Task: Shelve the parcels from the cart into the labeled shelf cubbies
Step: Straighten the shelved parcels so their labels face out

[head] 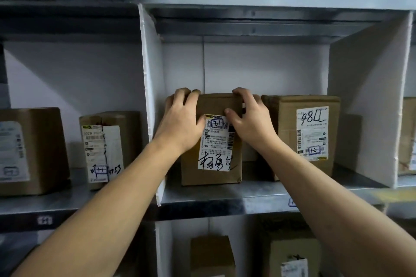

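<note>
Two bare arms reach up from close by to the middle cubby of the shelf (pixel 225 193). Both hands are on one brown parcel (pixel 191 171). The parcel stands upright on the shelf board. A white divider (pixel 153 96) is near it on the left. A second brown box (pixel 281 132) is just beside it on the right, with a small gap between them.

I think the person is setting this parcel in its place. To do it well, they should slide it straight back so it does not tip. It should not bump the box next to it. The white label (pixel 216 144) should face out so people can read it. The bottom should lie flat on the board before the hands let go. The label has a small blue mark near its top, but I cannot read it for sure. It would be good to check it against the little tag (pixel 292 202) on the front edge of the shelf, which is blurry from here.

The left hand (pixel 180 119) grips the top left corner, with its fingers bent over the top and its thumb on the front. The right hand (pixel 249 119) grips the top right edge the same way, thumb pressed on the front near the label. Neither hand is flat or loose.
</note>
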`<state>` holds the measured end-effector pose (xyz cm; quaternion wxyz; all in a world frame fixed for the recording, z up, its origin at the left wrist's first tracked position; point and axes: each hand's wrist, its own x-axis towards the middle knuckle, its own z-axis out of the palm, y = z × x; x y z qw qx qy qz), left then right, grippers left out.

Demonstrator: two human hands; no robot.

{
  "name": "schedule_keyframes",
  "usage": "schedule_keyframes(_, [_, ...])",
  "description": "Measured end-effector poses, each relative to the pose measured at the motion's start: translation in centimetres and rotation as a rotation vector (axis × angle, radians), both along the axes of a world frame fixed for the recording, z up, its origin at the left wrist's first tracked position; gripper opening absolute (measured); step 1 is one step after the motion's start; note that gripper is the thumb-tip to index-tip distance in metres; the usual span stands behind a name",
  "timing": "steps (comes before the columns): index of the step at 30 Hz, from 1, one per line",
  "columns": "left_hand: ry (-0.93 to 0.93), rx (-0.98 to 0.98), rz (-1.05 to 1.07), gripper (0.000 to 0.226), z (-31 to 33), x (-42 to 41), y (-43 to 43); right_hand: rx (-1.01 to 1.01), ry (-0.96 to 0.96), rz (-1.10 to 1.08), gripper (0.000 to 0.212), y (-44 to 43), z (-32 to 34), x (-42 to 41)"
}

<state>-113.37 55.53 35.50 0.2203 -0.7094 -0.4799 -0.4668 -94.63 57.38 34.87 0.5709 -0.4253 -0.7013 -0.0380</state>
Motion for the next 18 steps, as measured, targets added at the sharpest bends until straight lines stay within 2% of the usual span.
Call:
schedule_keyframes(6, [0.012, -0.026, 0.055, 0.060, 0.3, 0.1, -0.1, 0.013, 0.015, 0.017, 0.051, 0.2, -0.3, -0.6])
schedule_keyframes(9, [0.015, -0.001, 0.072, 0.059, 0.7, 0.7, -0.6, 0.049, -0.085, -0.098, 0.053, -0.9, 0.1, 0.2])
schedule_keyframes(15, [0.105, 0.192, 0.067, 0.053, 1.6, 3.1, -2.4, 0.371, -0.317, -0.310, 0.043, -4.5, 1.6, 4.2])
schedule_keyframes(18, [0.141, 0.233, -0.005, 0.050, 1.9, 6.0, -3.1, 0.376, -0.367, -0.381, 0.042, -5.1, 2.0, 7.5])
